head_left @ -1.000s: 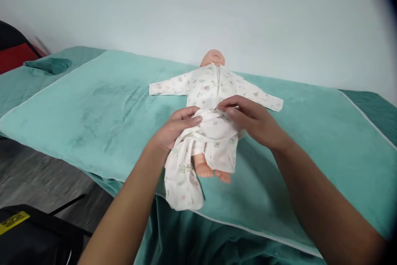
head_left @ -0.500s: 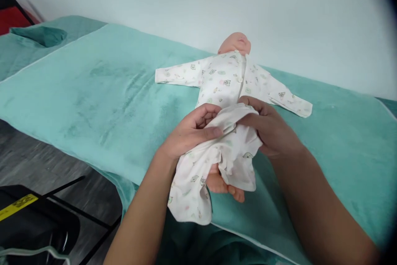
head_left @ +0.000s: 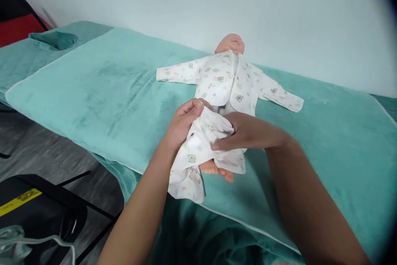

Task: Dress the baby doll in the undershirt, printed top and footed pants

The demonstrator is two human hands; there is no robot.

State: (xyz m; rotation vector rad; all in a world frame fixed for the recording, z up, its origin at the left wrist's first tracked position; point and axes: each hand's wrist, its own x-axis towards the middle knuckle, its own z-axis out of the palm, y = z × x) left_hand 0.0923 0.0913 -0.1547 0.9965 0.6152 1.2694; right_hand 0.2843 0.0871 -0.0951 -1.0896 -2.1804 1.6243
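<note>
A baby doll lies on its back in a white printed long-sleeved top, arms spread. Matching baby trousers are bunched around its lower legs, with the bare feet showing below the cloth. My left hand pinches the trousers' upper edge between thumb and fingers. On the other side my right hand grips the same garment, its thumb on the outside and its fingers hidden in or behind the fabric. One trouser leg hangs toward the near side of the bed.
A green cover spreads over the bed, against a white wall. At lower left stands a black chair with a yellow label and a pale cable. A red and black chair is at far left, beside a face hole in the bed.
My left hand has moved up to the trousers' edge, and my right hand has shifted down and left across them. The top's lower edge is now uncovered. The camera view has shifted slightly.
</note>
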